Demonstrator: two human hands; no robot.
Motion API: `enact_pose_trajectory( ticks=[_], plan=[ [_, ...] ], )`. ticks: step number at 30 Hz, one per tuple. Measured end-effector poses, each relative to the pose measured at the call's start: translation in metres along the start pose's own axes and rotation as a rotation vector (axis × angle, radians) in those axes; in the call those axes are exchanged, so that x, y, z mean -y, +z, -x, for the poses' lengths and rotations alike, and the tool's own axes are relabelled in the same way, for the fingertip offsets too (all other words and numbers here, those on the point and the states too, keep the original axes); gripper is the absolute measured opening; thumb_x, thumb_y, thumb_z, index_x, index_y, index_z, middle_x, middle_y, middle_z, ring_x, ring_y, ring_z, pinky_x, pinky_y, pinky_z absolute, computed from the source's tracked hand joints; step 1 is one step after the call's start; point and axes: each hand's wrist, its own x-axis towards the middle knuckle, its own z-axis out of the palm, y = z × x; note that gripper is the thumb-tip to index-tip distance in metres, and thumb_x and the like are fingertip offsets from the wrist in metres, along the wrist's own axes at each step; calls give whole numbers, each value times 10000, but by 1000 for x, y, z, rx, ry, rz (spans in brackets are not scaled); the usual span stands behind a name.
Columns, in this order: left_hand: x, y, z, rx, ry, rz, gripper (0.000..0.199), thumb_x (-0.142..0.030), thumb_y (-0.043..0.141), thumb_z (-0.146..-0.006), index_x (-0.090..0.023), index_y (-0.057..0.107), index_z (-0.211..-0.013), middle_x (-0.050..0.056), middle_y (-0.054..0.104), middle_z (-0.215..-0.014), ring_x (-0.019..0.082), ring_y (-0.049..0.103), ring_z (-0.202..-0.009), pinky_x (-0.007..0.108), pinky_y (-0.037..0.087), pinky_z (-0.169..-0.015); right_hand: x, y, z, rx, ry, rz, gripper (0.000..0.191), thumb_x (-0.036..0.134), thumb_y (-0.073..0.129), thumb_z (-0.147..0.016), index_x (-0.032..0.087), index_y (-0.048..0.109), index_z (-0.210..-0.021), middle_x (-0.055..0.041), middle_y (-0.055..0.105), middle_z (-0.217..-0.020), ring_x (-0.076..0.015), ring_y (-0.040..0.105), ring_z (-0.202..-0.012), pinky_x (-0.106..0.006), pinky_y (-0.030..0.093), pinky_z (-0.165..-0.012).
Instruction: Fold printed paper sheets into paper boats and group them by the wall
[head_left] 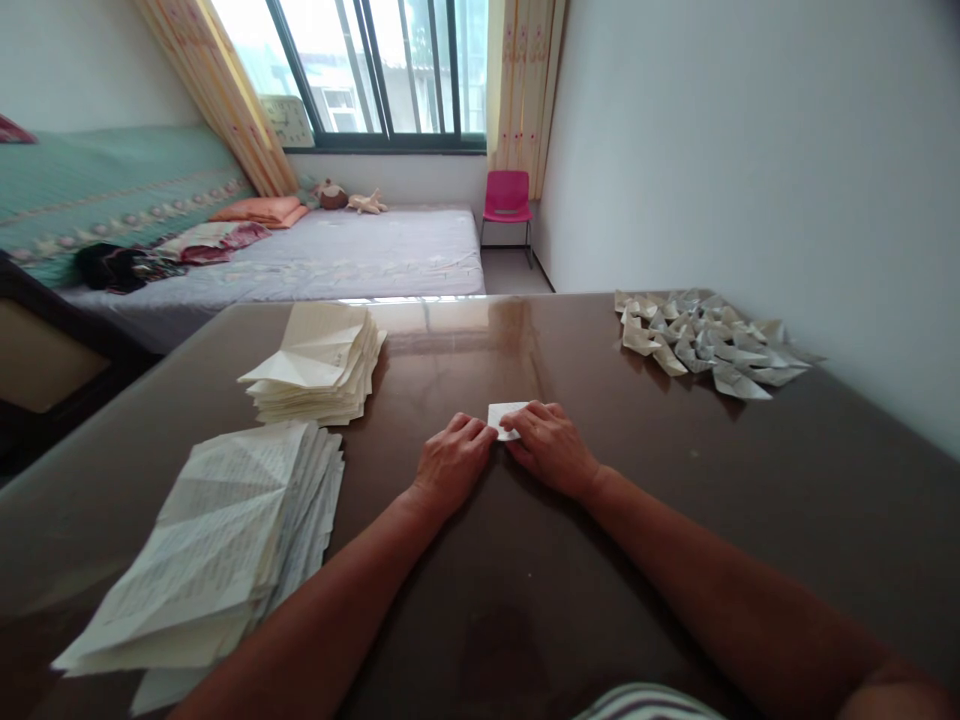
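Observation:
A small folded piece of white paper [504, 412] lies on the brown tabletop in front of me, between my two hands. My left hand [456, 458] is curled, with its fingertips at the paper's left edge. From the other side my right hand [551, 448] grips the paper, its fingers over the top and its thumb low near the front edge. Part of the paper is hidden beneath the right fingers. Both hands rest at the table surface.
To the left are a tall stack of creased, written sheets [217, 530] and a second stack of cream creased paper [315, 360] behind it. Several folded paper boats [705, 340] cluster at the back right by the wall. Past the glossy table [465, 620] are a bed [390, 250] and a pink chair [508, 197].

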Motion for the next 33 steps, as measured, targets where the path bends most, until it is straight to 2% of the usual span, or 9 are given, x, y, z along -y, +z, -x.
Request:
enact_pose_trajectory(
  ticks=[4,8,11,13,17,21,27,30,33],
  plan=[
    [6,-2,-2,29,3,21,203,-262,412,-951,-260,614,-972,19,632,-1008,176,496,-1045,265,455,-812,-11,-1,1,63,-87,23,202,253,512,-920,261,642,-1074,-38,657,-1041,-189,500,-990,-323,312,-839],
    [14,-4,-4,0,-242,-17,233,-214,479,-889,-226,544,-1112,59,585,-1088,206,490,-1055,300,467,-796,-7,-2,2,103,-125,100,249,258,456,-954,288,639,-1120,-46,646,-1027,-180,496,-957,-307,326,-803],
    [17,-4,-4,28,-368,-10,175,-251,464,-890,-211,556,-1034,58,598,-1036,205,519,-1013,294,459,-759,-3,-2,1,99,-82,124,278,241,438,-958,268,610,-1173,-54,636,-1034,-179,496,-950,-288,352,-801],
    [17,-4,-5,54,-375,33,184,-288,416,-918,-224,581,-970,43,623,-1000,193,548,-986,279,443,-747,-2,-1,1,88,-67,122,292,229,436,-954,262,597,-1196,-54,632,-1039,-178,496,-947,-280,367,-806],
    [16,-5,-8,101,-399,123,359,-383,314,-959,-229,629,-884,39,677,-926,181,620,-852,272,414,-692,-3,-1,1,80,-96,95,302,215,435,-949,266,597,-1199,-47,628,-1027,-173,496,-942,-275,379,-815],
    [18,-5,-10,126,-453,227,324,-446,424,-911,-244,677,-922,32,717,-908,177,644,-806,259,403,-661,-3,-1,1,114,-92,48,302,211,462,-933,281,614,-1184,-44,625,-1020,-167,496,-951,-278,374,-826],
    [14,-3,-6,92,-413,164,249,-407,483,-890,-262,684,-908,8,694,-929,156,623,-787,254,415,-670,0,-3,1,160,-77,1,320,379,502,-903,271,625,-1178,-63,611,-1058,-201,484,-1010,-334,351,-845],
    [10,-2,-4,81,-311,59,255,-377,449,-922,-265,678,-914,16,663,-946,157,602,-872,246,419,-695,3,-5,2,170,-89,-1,398,435,515,-880,243,603,-1217,-81,600,-1082,-224,470,-1041,-358,344,-864],
    [7,-3,-2,89,-195,-50,250,-343,433,-941,-255,664,-903,26,639,-952,171,563,-948,240,417,-674,5,-6,2,183,-84,-5,384,422,503,-886,250,601,-1215,-78,599,-1083,-224,472,-1038,-360,345,-862]
  ],
)
